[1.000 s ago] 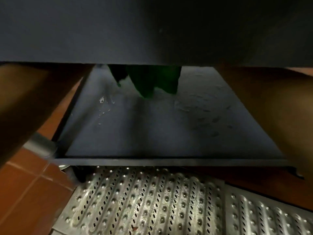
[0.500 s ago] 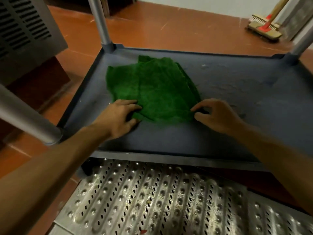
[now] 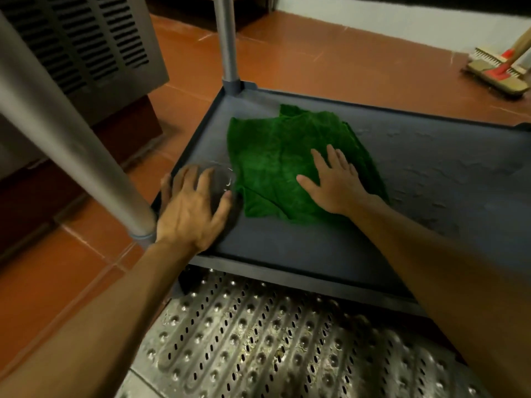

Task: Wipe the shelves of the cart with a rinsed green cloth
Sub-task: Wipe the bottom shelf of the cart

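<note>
Where the grey cart shelf [image 3: 431, 196] nears its left rim, one green cloth [image 3: 290, 165] lies rumpled but spread out on the shelf's left half.

- Right hand [image 3: 333, 182]: palm down on the cloth's right part, fingers straight and splayed, gripping nothing.
- Left hand [image 3: 192, 208]: motion-blurred, fingers spread and lightly bent, at the shelf's left edge just beside the cloth, holding nothing.
- Shelf surface right of the cloth: mottled with streaky marks.
- Grey posts: near post [image 3: 71, 133] and far post [image 3: 227, 41] at the left corners.
- Perforated metal grating [image 3: 258, 340]: in front of the shelf.
- Brush [image 3: 500, 73]: on the red floor tiles [image 3: 316, 58] beyond.
</note>
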Demonstrator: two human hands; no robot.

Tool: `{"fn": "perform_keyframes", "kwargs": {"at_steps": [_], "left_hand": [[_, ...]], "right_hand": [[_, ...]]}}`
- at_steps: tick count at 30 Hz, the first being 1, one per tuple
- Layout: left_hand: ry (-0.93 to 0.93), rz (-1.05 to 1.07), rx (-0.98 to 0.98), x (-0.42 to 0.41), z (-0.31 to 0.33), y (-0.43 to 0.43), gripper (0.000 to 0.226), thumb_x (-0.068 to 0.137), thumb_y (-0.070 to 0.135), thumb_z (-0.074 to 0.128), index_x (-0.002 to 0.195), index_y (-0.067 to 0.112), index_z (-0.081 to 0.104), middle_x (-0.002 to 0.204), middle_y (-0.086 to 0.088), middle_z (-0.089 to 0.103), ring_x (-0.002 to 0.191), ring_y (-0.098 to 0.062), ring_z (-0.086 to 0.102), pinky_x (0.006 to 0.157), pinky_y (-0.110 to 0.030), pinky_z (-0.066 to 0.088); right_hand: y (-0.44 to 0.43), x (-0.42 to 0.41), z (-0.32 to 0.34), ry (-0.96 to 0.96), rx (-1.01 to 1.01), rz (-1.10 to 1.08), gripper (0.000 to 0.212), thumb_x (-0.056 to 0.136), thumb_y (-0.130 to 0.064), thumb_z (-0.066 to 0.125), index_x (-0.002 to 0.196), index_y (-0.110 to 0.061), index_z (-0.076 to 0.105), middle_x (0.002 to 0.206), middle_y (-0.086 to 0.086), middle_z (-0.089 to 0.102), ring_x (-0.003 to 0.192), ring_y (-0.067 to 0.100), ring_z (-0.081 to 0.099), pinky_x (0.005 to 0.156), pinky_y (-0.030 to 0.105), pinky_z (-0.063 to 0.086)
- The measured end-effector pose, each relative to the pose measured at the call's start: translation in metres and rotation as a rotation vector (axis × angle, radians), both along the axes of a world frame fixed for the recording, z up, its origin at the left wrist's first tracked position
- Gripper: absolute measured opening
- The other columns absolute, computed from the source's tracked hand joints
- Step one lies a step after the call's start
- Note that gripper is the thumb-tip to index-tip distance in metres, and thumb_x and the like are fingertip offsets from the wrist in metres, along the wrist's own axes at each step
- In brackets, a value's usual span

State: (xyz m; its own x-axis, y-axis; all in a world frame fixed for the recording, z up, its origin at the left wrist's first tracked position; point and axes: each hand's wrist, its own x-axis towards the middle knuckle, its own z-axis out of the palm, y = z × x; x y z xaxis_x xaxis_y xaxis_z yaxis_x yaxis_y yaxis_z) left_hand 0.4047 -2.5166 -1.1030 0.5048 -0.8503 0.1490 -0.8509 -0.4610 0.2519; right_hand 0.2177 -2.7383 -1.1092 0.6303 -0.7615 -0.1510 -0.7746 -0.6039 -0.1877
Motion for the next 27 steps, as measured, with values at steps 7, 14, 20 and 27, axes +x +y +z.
{"fn": "perform_keyframes", "kwargs": {"at_steps": [7, 14, 20, 27], "left_hand": [[0.037, 0.025, -0.018, 0.001, -0.004, 0.002, 0.065, 0.095, 0.056, 0.031, 0.144, 0.014, 0.041, 0.154, -0.018, 0.038, 0.147, -0.033, 0.028, 0.123, -0.054, 0.013], [0.076, 0.013, -0.099, -0.002, -0.011, 0.003, 0.063, 0.096, 0.054, 0.034, 0.142, 0.013, 0.044, 0.148, -0.016, 0.045, 0.141, -0.035, 0.038, 0.121, -0.054, 0.022], [0.156, -0.041, -0.178, -0.002, -0.009, 0.006, 0.074, 0.093, 0.063, 0.035, 0.15, 0.017, 0.036, 0.152, -0.006, 0.044, 0.145, -0.027, 0.036, 0.124, -0.055, 0.016], [0.225, -0.075, -0.236, -0.001, -0.005, 0.021, 0.078, 0.093, 0.065, 0.041, 0.155, 0.019, 0.03, 0.158, -0.004, 0.041, 0.148, -0.019, 0.032, 0.127, -0.045, 0.009]], "right_hand": [[-0.029, 0.002, -0.014, 0.073, 0.007, -0.161, 0.11, 0.076, -0.094, 0.011, 0.16, -0.025, -0.008, 0.167, 0.006, -0.018, 0.154, 0.026, -0.013, 0.124, 0.048, -0.006], [-0.055, 0.012, -0.012, 0.081, -0.02, -0.252, 0.109, 0.079, -0.091, 0.009, 0.16, -0.02, -0.006, 0.167, 0.007, -0.016, 0.154, 0.025, -0.012, 0.123, 0.05, -0.006], [-0.051, 0.036, -0.015, 0.037, -0.017, -0.207, 0.101, 0.087, -0.084, 0.011, 0.16, -0.016, -0.002, 0.168, 0.008, -0.011, 0.154, 0.026, -0.009, 0.123, 0.05, -0.006], [-0.006, 0.075, -0.018, -0.04, -0.034, -0.066, 0.091, 0.094, -0.075, 0.018, 0.161, -0.015, 0.006, 0.169, 0.005, 0.0, 0.155, 0.022, -0.002, 0.125, 0.044, -0.003]]}}
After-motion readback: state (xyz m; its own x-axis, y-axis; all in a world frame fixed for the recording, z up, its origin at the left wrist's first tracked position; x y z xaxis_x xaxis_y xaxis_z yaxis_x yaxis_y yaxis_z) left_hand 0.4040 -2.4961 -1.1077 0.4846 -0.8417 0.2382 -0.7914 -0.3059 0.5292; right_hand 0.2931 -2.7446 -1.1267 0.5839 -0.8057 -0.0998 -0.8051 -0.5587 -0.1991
